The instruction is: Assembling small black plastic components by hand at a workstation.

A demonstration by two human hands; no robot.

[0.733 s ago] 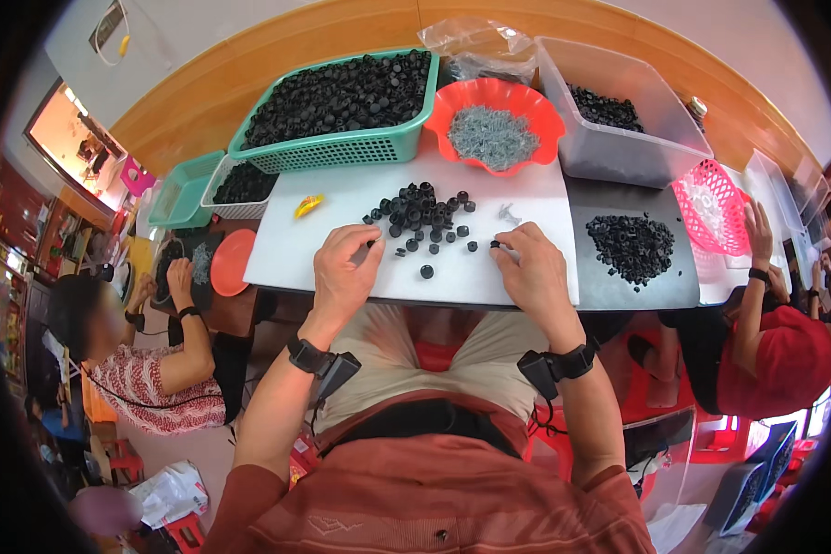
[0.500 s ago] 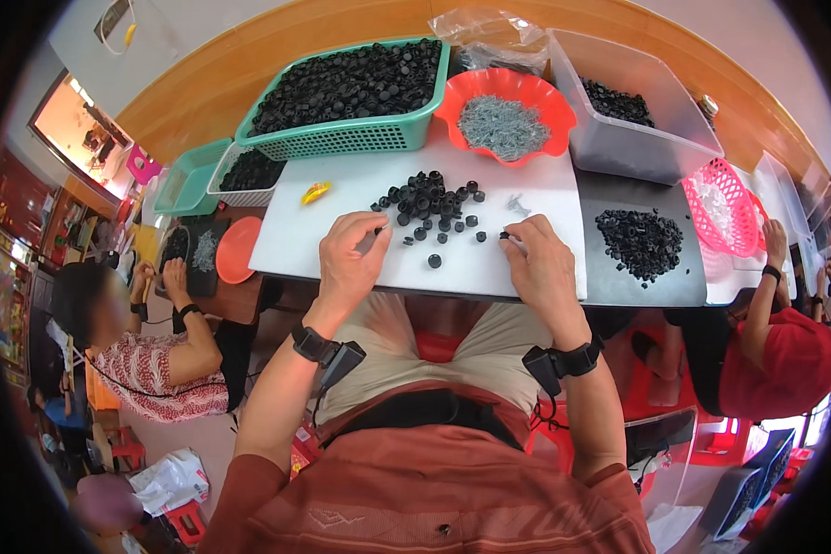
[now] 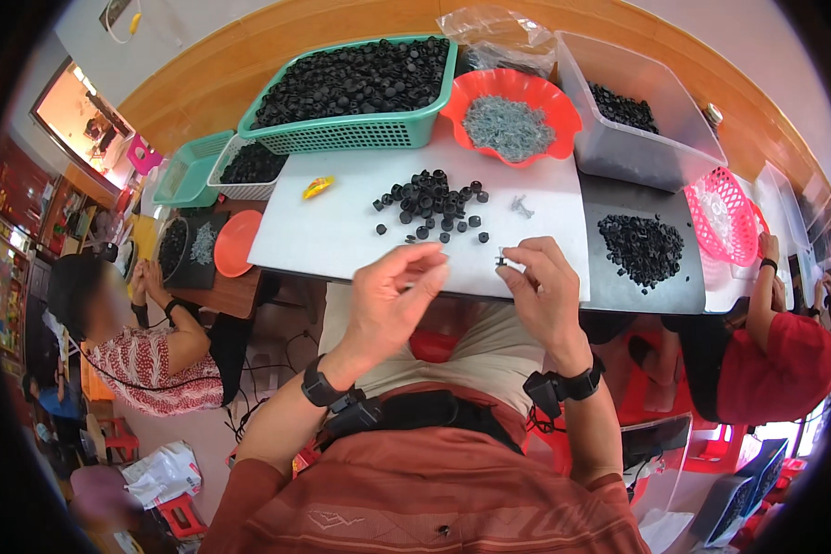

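My right hand [image 3: 547, 288] pinches a small black part with a pale, pin-like piece [image 3: 501, 257], held just above the white work board [image 3: 286, 235] near its front edge. Close to it on the left, my left hand [image 3: 392, 305] is curled, thumb and forefinger drawn together; what sits between the tips, if anything, is hidden. Beyond both hands lies a heap of black round caps [image 3: 431, 198], with several loose ones around it. A few silver screws [image 3: 521, 207] lie to the right of the heap.
At the back stand a green basket of black caps [image 3: 342, 134], a red scalloped bowl of screws [image 3: 452, 111] and a clear bin [image 3: 619, 148]. Small black parts [image 3: 639, 247] are heaped on a dark board at right. A yellow wrapper [image 3: 318, 187] lies at left. People work on both sides.
My left hand has moved right and toward me, away from the heap's left side. The lone cap near the front no longer shows. The pale piece now shows at my right fingertips.
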